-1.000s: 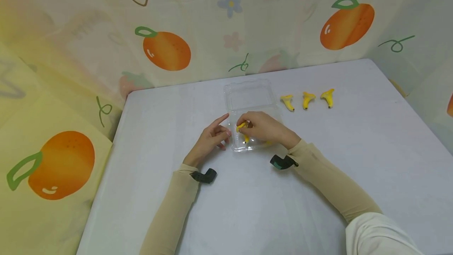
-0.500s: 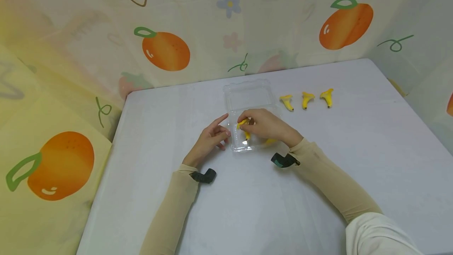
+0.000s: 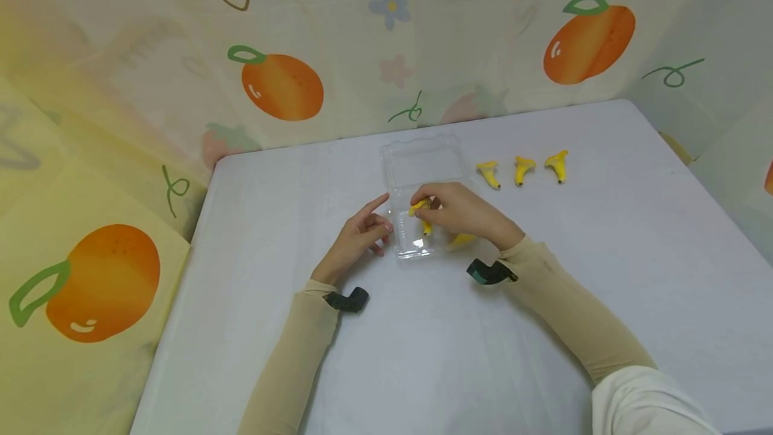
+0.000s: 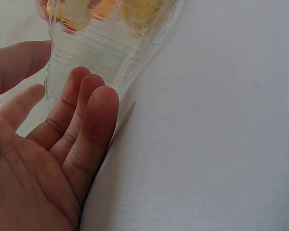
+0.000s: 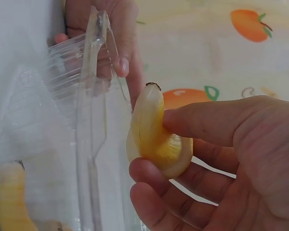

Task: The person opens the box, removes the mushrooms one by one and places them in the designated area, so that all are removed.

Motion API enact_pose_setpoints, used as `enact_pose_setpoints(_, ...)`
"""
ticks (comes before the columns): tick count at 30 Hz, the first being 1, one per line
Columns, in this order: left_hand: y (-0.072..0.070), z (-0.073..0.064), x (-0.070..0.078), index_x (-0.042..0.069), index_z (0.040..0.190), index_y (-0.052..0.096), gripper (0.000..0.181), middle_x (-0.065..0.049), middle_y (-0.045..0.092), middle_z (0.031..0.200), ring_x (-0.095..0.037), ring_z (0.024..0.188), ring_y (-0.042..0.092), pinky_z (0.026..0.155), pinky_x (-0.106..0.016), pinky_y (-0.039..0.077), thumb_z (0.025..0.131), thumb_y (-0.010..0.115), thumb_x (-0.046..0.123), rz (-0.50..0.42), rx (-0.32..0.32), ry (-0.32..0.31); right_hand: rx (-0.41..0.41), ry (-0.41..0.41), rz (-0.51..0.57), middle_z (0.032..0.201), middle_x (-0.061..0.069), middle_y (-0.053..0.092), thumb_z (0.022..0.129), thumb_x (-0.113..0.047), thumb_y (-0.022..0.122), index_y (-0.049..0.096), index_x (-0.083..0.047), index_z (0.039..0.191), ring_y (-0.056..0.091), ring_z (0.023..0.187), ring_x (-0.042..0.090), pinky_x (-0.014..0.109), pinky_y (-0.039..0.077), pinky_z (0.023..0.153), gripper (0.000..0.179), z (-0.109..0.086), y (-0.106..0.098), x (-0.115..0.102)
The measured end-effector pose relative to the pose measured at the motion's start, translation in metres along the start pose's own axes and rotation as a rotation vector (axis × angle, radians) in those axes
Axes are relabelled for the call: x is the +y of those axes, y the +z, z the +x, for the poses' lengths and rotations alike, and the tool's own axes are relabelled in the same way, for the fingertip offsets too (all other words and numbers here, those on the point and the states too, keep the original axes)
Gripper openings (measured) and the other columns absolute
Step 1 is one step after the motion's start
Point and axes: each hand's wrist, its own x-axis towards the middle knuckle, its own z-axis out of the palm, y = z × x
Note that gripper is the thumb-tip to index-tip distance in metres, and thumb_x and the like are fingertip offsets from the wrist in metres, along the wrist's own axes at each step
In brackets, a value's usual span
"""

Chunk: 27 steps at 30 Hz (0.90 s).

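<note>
A clear plastic clamshell box [image 3: 406,252] stands on the table with its lid [image 3: 423,161] folded back. Over the box's base, my right hand [image 3: 466,210] pinches a small yellow peeled-looking toy banana [image 5: 149,125] between thumb and fingers, its dark tip turned down toward the box. Through the clear wall, another toy banana [image 5: 10,197] shows inside, at the box's right part. My left hand [image 3: 356,239] is at the box's left side, fingers loosely extended; in the left wrist view its fingertips [image 4: 100,113] lie against or just beside the ridged wall.
To the right of the lid, three more toy bananas lie in a row: one nearest the box [image 3: 491,174], a middle one [image 3: 523,170] and a far one [image 3: 558,166]. A fruit-printed curtain [image 3: 350,39] hangs behind the white table [image 3: 398,354].
My right hand has shifted a little to the right and away from me, carrying the toy banana from the box's left part toward its middle. The left hand stays where it was.
</note>
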Motion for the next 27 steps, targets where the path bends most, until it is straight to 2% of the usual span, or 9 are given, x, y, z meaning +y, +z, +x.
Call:
enact_pose_setpoints(10,0.0,0.0,-0.001,0.018,0.158,0.035,0.066,-0.003,0.065,0.101,-0.013,0.079,0.061,0.06,-0.026,0.057,0.099,0.061,0.007,-0.006,-0.005,0.004,0.035,0.02,0.0,0.11,0.0,0.073,0.099,-0.022,0.065,0.07,-0.015,0.119,0.065,0.098,0.019,0.033,0.053,0.08,0.022,-0.007,-0.013,0.005)
enact_pose_setpoints(15,0.0,0.0,-0.001,0.019,0.158,0.035,0.066,-0.004,0.065,0.102,-0.013,0.079,0.061,0.06,-0.026,0.057,0.099,0.061,0.006,-0.015,-0.002,0.008,0.063,0.04,-0.011,0.108,0.0,0.074,0.099,-0.024,0.065,0.069,-0.016,0.12,0.066,0.097,0.019,0.032,0.052,0.078,0.023,-0.009,-0.019,0.006)
enact_pose_setpoints(21,0.0,0.001,-0.001,0.018,0.159,0.035,0.066,-0.005,0.065,0.102,-0.013,0.08,0.062,0.061,-0.026,0.057,0.099,0.061,0.005,-0.012,-0.006,0.006,0.084,0.022,0.012,0.111,0.004,0.073,0.098,-0.021,0.066,0.07,-0.012,0.119,0.066,0.097,0.021,0.032,0.052,0.079,0.023,-0.011,-0.026,0.005)
enact_pose_setpoints(27,-0.001,0.001,-0.002,0.017,0.159,0.035,0.067,-0.011,0.065,0.103,-0.014,0.079,0.061,0.06,-0.026,0.057,0.099,0.061,0.004,-0.009,-0.003,0.013,0.092,0.039,0.006,0.114,0.005,0.073,0.098,-0.02,0.065,0.069,-0.011,0.12,0.065,0.1,0.022,0.034,0.053,0.082,0.024,-0.013,-0.033,0.006)
